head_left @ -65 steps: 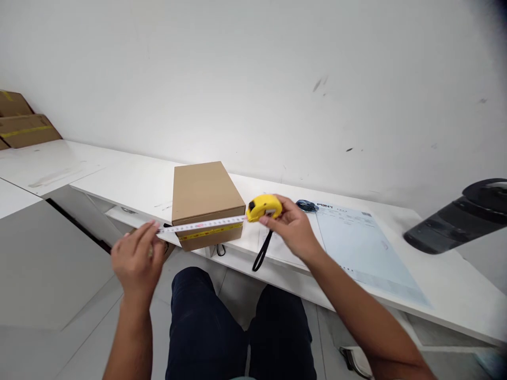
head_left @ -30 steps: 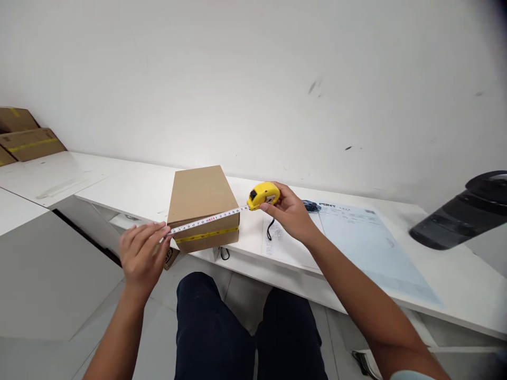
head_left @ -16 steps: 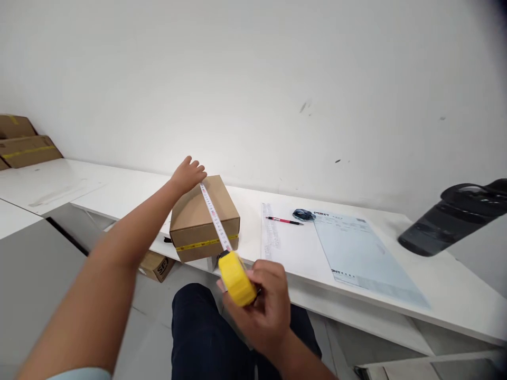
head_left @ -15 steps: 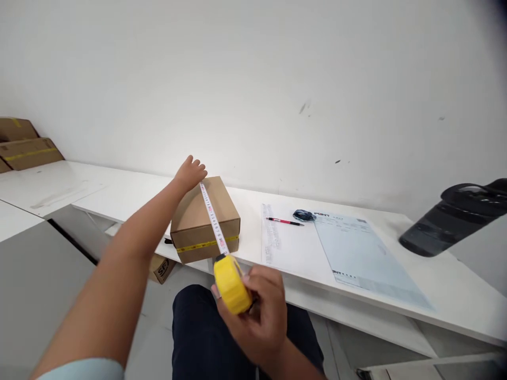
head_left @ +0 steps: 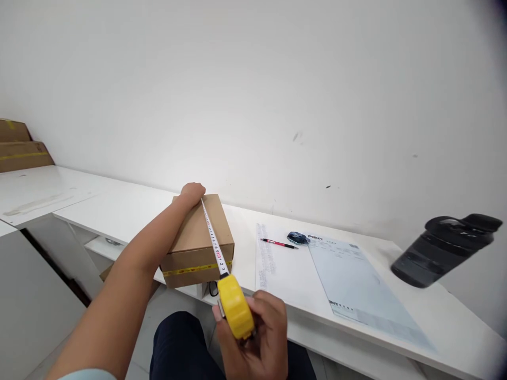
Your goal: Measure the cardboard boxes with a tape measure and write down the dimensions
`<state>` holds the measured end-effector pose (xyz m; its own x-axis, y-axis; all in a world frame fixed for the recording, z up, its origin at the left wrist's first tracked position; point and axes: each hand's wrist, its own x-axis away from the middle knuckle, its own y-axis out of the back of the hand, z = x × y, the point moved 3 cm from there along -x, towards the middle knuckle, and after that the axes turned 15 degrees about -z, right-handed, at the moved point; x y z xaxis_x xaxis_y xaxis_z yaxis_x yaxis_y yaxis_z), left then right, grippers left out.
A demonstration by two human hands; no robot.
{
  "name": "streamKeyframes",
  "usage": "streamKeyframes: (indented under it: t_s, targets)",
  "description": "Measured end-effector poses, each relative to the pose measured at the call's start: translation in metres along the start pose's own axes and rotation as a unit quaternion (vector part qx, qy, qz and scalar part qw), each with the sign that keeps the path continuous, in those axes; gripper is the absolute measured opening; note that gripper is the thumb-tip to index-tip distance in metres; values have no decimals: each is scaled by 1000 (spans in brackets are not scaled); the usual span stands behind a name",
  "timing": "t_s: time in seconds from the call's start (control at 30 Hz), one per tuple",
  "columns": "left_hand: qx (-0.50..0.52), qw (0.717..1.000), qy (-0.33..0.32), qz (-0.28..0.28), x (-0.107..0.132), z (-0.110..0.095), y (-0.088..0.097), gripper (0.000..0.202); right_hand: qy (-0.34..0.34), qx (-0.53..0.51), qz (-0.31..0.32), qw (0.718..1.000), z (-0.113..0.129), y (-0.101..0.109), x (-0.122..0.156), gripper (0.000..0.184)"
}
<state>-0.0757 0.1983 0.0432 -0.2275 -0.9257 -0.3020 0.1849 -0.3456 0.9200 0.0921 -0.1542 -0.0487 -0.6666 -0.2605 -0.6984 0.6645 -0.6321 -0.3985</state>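
Note:
A brown cardboard box (head_left: 204, 232) with yellow tape along its side sits on the white desk, reaching its front edge. Across its top runs the pulled-out, numbered blade of a yellow tape measure (head_left: 236, 306). My right hand (head_left: 263, 335) is wrapped round the tape measure's case, in front of the box and above my lap. At the box's far edge, my left hand (head_left: 193, 191) is closed at the end of the blade. Its fingertips are hidden behind the hand and the edge.
Right of the box lie a printed sheet (head_left: 285, 274), a red and black pen (head_left: 279, 243), a dark mouse-like object (head_left: 298, 238) and a pale blue printed form (head_left: 360, 279). A dark shaker bottle (head_left: 443, 250) stands at the right. More cardboard boxes (head_left: 24, 153) are stacked far left.
The view has tilted up, so the desk sits lower. My left hand has turned down closer over the box's far edge. A little more blade shows, and the case is nearer to me.

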Motion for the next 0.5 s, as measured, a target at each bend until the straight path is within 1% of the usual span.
streamKeyframes:
  t_s: [0.1,0.17,0.37,0.5]
  targets:
    - [-23,999,-3,32,1,-5,0,36,16,-9,18,1000,-5,-13,-5,34]
    - [-35,999,-2,42,4,-5,0,35,23,-9,20,999,-9,-17,-3,32]
    - [-47,998,5,27,16,1,6,35,27,-3,-1,1000,-23,-26,3,28]
    - [-44,999,-3,18,16,-3,8,35,33,-2,-13,999,-36,-36,8,24]
